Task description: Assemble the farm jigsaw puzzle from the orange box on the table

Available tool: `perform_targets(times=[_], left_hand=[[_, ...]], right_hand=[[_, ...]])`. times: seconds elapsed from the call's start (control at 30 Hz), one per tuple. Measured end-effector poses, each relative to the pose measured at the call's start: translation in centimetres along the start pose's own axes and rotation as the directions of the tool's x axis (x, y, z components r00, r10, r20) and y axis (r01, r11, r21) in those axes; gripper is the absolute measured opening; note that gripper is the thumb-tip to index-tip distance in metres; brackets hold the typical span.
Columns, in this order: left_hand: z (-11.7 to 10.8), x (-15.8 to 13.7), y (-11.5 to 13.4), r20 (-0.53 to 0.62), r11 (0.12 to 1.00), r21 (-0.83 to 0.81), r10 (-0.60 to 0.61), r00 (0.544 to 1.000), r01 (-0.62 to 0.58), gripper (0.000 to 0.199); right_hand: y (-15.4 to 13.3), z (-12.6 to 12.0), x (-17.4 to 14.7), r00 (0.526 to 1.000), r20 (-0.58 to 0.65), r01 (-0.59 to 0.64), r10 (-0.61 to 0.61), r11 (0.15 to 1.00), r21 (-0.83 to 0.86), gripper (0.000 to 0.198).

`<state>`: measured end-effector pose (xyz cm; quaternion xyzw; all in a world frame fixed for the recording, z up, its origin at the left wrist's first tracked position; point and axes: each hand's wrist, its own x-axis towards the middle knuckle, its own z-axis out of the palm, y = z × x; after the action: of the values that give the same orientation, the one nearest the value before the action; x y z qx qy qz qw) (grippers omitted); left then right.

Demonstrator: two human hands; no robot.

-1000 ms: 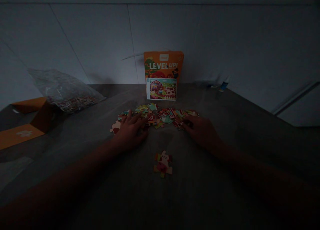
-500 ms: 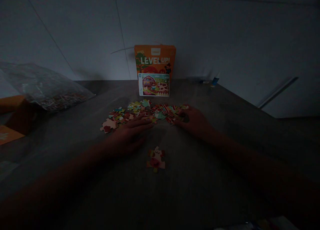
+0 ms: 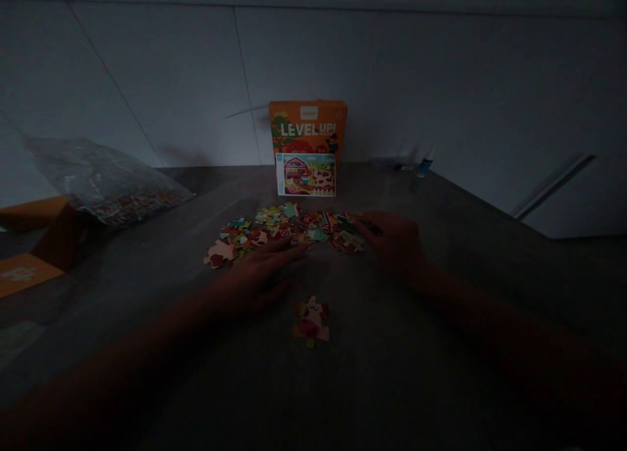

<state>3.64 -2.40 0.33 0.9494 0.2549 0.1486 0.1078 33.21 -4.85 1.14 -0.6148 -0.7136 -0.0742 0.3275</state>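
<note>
In dim light, several jigsaw puzzle pieces (image 3: 318, 225) lie in a loose heap on the grey table. My left hand (image 3: 259, 271) rests open at the near edge of the heap, its fingers stretched over the front pieces. At the heap's right end my right hand (image 3: 394, 242) is closed, with a dark puzzle piece (image 3: 373, 227) between thumb and fingers; its picture is too dark to read. One single puzzle piece (image 3: 312, 321) showing a cow's face lies apart, nearer to me. A pale piece with a brown patch (image 3: 220, 253) sits at the heap's left end.
Behind the heap an orange puzzle box (image 3: 308, 127) stands upright, a farm picture card (image 3: 307, 175) leaning against it. To the left are a clear plastic bag of pieces (image 3: 122, 196) and an opened orange box (image 3: 34, 268). A small blue-labelled bottle (image 3: 426, 163) stands at back right.
My right hand has closed on a piece at the right end of the heap and drawn slightly right. My left hand stays put. The whole view has shifted a little.
</note>
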Motion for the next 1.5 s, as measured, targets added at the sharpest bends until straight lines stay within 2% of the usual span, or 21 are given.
perform_targets(times=[0.1,0.2,0.27,0.3,0.33,0.4,0.47,0.53,0.63,0.77,0.87,0.93,1.0,1.07,1.17,1.23,1.3,1.37,1.5], left_hand=[[-0.4,-0.1,0.8,0.048,0.999,-0.013,0.035,0.998,-0.035,0.078],[-0.7,0.0,1.6,0.05,0.996,-0.01,0.086,0.995,-0.086,0.082],[-0.8,0.0,1.7,0.049,0.995,-0.013,0.098,0.994,-0.097,0.08],[-0.8,0.0,1.7,0.046,0.995,-0.01,0.095,0.994,-0.095,0.078],[-0.8,0.1,1.6,0.044,0.996,-0.003,0.087,0.995,-0.087,0.076],[-0.7,0.1,1.3,0.032,0.998,0.019,0.064,0.997,-0.064,0.074],[-0.7,0.0,1.0,0.036,0.998,0.041,0.042,0.998,-0.043,0.074],[-0.6,0.1,0.8,0.045,0.998,0.063,0.019,0.999,-0.022,0.074],[-0.4,0.1,0.5,0.035,0.992,0.111,-0.066,0.997,0.062,0.073],[0.3,0.3,-0.5,0.0,0.941,0.194,-0.282,0.959,0.276,0.084],[0.6,0.3,-1.0,-0.05,0.902,0.234,-0.362,0.931,0.364,0.09],[0.3,0.3,-0.7,-0.073,0.906,0.229,-0.348,0.935,0.355,0.089],[-0.2,0.3,0.0,-0.051,0.944,0.191,-0.265,0.963,0.27,0.085],[-0.7,0.3,0.8,0.021,0.984,0.138,-0.12,0.993,0.116,0.083],[-1.1,0.3,1.7,0.114,0.994,0.079,0.072,0.991,-0.081,0.084],[-1.1,0.2,1.9,0.127,0.989,0.07,0.12,0.985,-0.13,0.083],[-1.0,0.2,1.7,0.113,0.989,0.078,0.12,0.986,-0.129,0.081],[-0.9,0.2,1.4,0.08,0.992,0.091,0.082,0.993,-0.089,0.078],[-0.6,0.2,0.3,-0.01,0.985,0.13,-0.115,0.993,0.115,0.073]], right_hand=[[-1.4,0.0,-1.0,0.978,-0.053,0.209,-0.203,0.966,0.151,0.02],[-3.1,0.2,-2.1,0.891,-0.042,0.443,-0.452,0.844,0.303,0.018],[-3.9,0.4,-2.5,0.85,-0.046,0.507,-0.525,0.79,0.345,0.017],[-4.0,0.5,-2.6,0.846,-0.048,0.512,-0.531,0.785,0.348,0.016],[-4.0,0.6,-2.5,0.856,-0.05,0.5,-0.515,0.798,0.335,0.015],[-3.6,0.7,-2.3,0.905,-0.052,0.42,-0.423,0.866,0.273,0.011],[-2.8,0.9,-2.0,0.959,-0.049,0.283,-0.279,0.943,0.173,0.013],[-1.9,1.1,-1.8,0.989,-0.006,0.145,-0.145,0.987,0.069,0.021],[-0.9,1.5,-1.9,0.994,0.111,0.024,-0.021,0.999,-0.03,0.026],[-0.5,1.7,-1.9,0.984,0.175,-0.041,0.041,0.999,-0.001,0.016],[-0.8,1.5,-1.8,0.984,0.168,-0.07,0.064,0.997,0.032,0.017],[-1.1,1.3,-1.8,0.99,0.125,-0.063,0.057,0.997,0.044,0.02],[-1.6,1.0,-1.8,0.998,0.063,0.009,-0.015,0.995,0.098,0.023],[-2.2,0.7,-2.0,0.99,0.001,0.14,-0.142,0.972,0.19,0.025],[-3.4,0.6,-2.4,0.941,-0.059,0.335,-0.334,0.889,0.312,0.026],[-3.9,0.6,-2.6,0.911,-0.06,0.402,-0.409,0.842,0.361,0.028],[-4.1,0.6,-2.8,0.905,-0.042,0.406,-0.423,0.834,0.373,0.033],[-4.0,0.7,-2.7,0.922,-0.026,0.37,-0.386,0.861,0.348,0.037],[-3.2,0.6,-2.4,0.969,-0.066,0.247,-0.238,0.937,0.248,0.034]])
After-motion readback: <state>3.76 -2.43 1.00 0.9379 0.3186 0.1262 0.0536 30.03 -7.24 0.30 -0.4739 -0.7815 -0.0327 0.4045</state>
